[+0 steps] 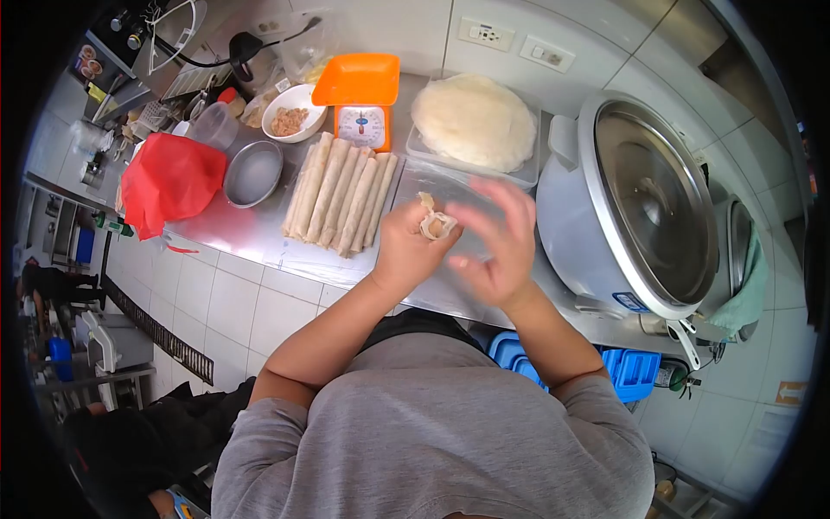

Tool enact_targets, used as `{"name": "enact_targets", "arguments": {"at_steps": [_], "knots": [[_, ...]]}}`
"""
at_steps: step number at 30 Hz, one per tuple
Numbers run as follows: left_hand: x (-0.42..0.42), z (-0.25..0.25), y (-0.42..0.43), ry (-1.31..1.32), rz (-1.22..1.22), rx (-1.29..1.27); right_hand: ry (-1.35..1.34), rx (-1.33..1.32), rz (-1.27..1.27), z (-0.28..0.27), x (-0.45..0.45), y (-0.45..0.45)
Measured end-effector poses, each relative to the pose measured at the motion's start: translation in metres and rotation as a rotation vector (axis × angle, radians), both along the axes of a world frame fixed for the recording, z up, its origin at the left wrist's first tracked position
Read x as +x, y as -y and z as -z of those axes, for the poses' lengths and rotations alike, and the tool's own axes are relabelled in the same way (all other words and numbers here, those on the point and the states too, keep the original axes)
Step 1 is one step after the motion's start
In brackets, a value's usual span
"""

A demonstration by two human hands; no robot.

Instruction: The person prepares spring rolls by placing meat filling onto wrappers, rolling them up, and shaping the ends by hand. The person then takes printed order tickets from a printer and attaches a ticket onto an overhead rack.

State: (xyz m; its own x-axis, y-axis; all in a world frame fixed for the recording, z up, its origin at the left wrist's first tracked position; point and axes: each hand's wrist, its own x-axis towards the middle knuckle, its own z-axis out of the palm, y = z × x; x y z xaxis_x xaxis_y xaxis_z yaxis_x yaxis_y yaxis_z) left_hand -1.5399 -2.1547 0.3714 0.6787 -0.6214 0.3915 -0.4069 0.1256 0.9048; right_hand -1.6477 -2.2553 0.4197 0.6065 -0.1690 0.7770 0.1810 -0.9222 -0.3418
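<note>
At left a red bag [169, 183] sits by a metal bowl [253, 175], then pale rolls [343, 195] lie in a row on the counter, an orange scale [361, 128] just beyond their far ends. The left hand [406, 246] is closed around a pale wrapped piece [438, 227] above the counter's near side, a wrapper stack [474, 121] lying farther off. Just right, the blurred right hand [501, 246] is open, its touch on the piece unclear, with a big lidded pot [575, 216] at far right.

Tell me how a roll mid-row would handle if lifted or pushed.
The roll is long and slim, so it may bend if lifted by one end. Its rounded side suggests it could roll, but close neighbours would probably block it.
</note>
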Motion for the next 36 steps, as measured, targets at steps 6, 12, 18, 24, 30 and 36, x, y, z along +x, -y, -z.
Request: {"name": "enact_targets", "arguments": {"at_steps": [6,12,18,24,30,36], "knots": [[0.002,0.006,-0.001,0.212,0.077,-0.033,-0.393,0.601,-0.426,-0.006,0.019,0.026],[-0.001,-0.004,-0.004,0.149,0.086,0.034,-0.336,0.877,-0.461,-0.016,0.02,0.027],[0.005,0.009,-0.011,-0.105,0.045,0.146,0.135,0.982,-0.673,-0.04,-0.008,0.05],[0.01,0.01,-0.008,-0.252,0.002,0.149,-0.164,0.368,0.021,-0.012,0.021,0.045],[0.009,-0.001,-0.008,-0.401,0.043,0.021,-0.141,-0.046,-0.084,0.017,0.01,-0.004],[0.006,0.007,-0.004,-0.264,0.074,0.075,-0.209,-0.066,-0.072,0.017,0.015,-0.004]]}}
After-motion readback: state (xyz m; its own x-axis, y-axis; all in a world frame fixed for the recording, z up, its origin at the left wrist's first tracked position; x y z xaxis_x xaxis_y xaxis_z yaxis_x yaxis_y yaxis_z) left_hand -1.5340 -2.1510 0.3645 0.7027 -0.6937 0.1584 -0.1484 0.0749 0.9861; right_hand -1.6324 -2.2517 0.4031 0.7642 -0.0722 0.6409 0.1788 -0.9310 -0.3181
